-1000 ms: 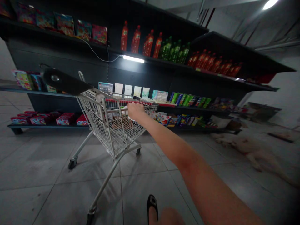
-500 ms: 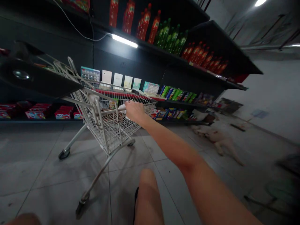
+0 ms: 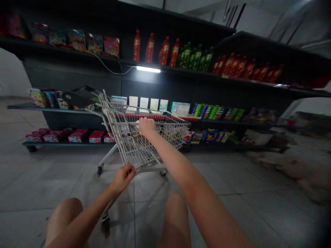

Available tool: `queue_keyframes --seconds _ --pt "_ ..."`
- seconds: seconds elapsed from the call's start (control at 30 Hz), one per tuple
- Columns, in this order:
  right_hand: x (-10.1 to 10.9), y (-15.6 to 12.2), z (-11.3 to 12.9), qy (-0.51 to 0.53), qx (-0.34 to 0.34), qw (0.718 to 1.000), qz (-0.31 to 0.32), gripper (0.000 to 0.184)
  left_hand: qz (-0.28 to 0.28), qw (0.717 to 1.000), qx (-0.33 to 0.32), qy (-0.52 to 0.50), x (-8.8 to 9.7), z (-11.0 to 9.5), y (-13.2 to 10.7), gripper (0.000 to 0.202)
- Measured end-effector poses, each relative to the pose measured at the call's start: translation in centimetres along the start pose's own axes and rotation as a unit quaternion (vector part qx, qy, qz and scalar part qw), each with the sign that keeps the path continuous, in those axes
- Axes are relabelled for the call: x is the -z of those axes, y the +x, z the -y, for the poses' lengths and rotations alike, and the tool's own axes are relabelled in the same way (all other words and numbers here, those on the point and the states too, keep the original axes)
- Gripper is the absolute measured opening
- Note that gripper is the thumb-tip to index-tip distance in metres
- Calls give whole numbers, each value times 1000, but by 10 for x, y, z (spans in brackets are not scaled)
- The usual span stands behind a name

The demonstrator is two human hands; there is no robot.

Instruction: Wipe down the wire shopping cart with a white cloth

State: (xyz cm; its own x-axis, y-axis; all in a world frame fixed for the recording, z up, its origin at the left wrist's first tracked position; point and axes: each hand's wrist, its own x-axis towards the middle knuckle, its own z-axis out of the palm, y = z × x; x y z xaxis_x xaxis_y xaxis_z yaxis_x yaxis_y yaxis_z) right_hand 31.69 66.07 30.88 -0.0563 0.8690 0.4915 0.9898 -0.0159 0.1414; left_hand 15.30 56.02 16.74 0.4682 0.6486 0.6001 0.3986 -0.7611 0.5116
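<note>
Right hand (image 3: 147,126) closed around top rim of the shopping cart (image 3: 134,151); left hand (image 3: 123,178) half open, nothing visibly held, just beside the cart's near end. Cart in front of the shelf (image 3: 31,107), some goods (image 3: 169,132) inside, too dim for naming.

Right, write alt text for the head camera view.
A person's right hand grips the top rail of a wire shopping cart, while the left hand is held in the air near the cart's lower end. Behind the cart, dark store shelves hold red and green drink bottles and colourful packets.
</note>
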Motion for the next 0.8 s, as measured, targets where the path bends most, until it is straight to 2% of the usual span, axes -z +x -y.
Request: queue_keyframes --seconds 0.07,0.13,0.2,0.3,0.37,0.43,0.53,0.6,0.67,0.8 --pt "-4 6 6 14 0 1000 -7 30 -60 994 -57 70 38 0 36 25" --pt "-8 12 13 22 3 1000 -6 30 -124 967 -134 179 76 -5 85 22" --pt "-11 18 21 24 4 1000 -6 30 -104 934 -156 302 101 -6 135 25" --pt "-19 25 26 32 25 999 -11 31 33 885 -91 455 115 6 184 31" --pt "-28 28 14 36 37 999 -4 35 100 848 -48 519 115 22 197 39" --pt "-40 30 -11 32 8 999 20 38 118 822 -41 555 115 39 199 42" --pt "-58 33 -52 23 -107 992 58 36 115 810 -55 572 121 58 197 45" --pt "-67 36 -57 29 -160 985 53 36 111 814 -55 568 126 66 199 52" --pt "-72 41 -33 53 -139 989 27 39 101 823 -58 556 130 72 202 59" --pt "-70 50 52 124 6 991 -46 49 93 841 -62 530 133 79 204 61"
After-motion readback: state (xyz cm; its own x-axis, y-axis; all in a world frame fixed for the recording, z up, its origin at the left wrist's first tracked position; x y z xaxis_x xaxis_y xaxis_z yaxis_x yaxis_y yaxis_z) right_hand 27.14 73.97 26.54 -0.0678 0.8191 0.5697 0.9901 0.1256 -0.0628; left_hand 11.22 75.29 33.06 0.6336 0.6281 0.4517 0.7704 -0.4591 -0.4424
